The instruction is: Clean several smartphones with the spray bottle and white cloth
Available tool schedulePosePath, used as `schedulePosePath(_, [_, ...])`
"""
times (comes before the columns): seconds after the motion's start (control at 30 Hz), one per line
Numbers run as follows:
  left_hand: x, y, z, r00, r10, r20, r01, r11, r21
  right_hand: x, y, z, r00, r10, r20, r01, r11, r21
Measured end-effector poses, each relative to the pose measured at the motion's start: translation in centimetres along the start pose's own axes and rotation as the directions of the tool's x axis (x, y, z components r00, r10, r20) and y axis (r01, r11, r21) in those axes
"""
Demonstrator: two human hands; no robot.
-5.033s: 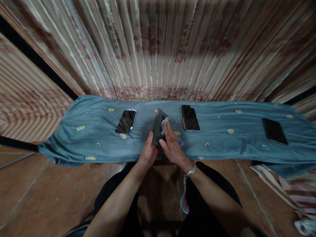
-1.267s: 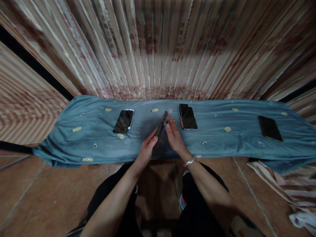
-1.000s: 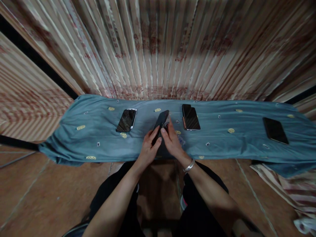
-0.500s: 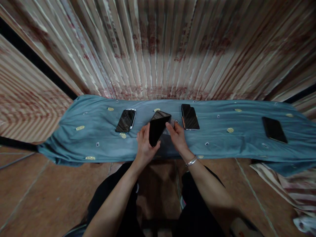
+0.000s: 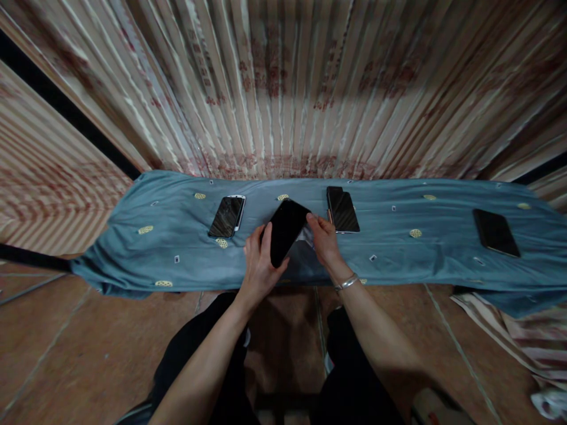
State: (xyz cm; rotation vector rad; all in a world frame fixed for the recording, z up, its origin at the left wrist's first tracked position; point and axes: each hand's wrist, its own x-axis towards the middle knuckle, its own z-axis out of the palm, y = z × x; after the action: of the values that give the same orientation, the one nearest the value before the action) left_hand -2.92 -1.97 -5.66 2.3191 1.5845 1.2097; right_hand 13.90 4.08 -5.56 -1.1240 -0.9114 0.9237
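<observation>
A black smartphone (image 5: 287,230) is tilted above the blue cloth, its dark face turned up toward me. My left hand (image 5: 261,254) grips its lower left side, with the thumb at the bottom corner and fingers along the edge. At the phone's upper right corner, the thumb and fingers of my right hand (image 5: 323,239) are closed together. Beneath that hand shows a small pale patch (image 5: 305,236) that I cannot make out. Left of the hands lie two overlapping phones (image 5: 227,216), one dark and one white-edged. Just beyond my right hand rest more dark phones (image 5: 345,211), overlapping.
The blue patterned cloth (image 5: 177,236) covers a long narrow bench or table. Another dark phone (image 5: 495,232) lies at its far right. A pleated striped curtain (image 5: 283,88) hangs behind. Below are a tiled floor (image 5: 66,342) and my legs in dark trousers.
The held phone has turned slightly, and the striped reflection on its upper part has gone. My right hand has shifted a little to the right, its fingers now closer together.
</observation>
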Motion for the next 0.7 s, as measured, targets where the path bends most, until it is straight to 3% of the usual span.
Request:
schedulePosePath(0.3, [-0.3, -0.6, -0.2, 1.0, -0.005, 0.028, 0.006, 0.998, -0.057, 0.0, 0.3, 0.3, 1.0, 0.026, -0.001, -0.026, 1.0, 0.011])
schedulePosePath(0.57, [-0.4, -1.4, 0.2, 0.987, -0.119, 0.108, 0.129, 0.987, -0.095, -0.1, 0.5, 0.5, 0.999, -0.034, 0.021, 0.035, 0.997, -0.074])
schedulePosePath(0.7, [-0.4, -1.0, -0.1, 0.989, -0.118, 0.088, 0.129, 0.983, -0.129, 0.0, 0.4, 0.3, 0.998, -0.038, 0.046, 0.04, 0.997, -0.059])
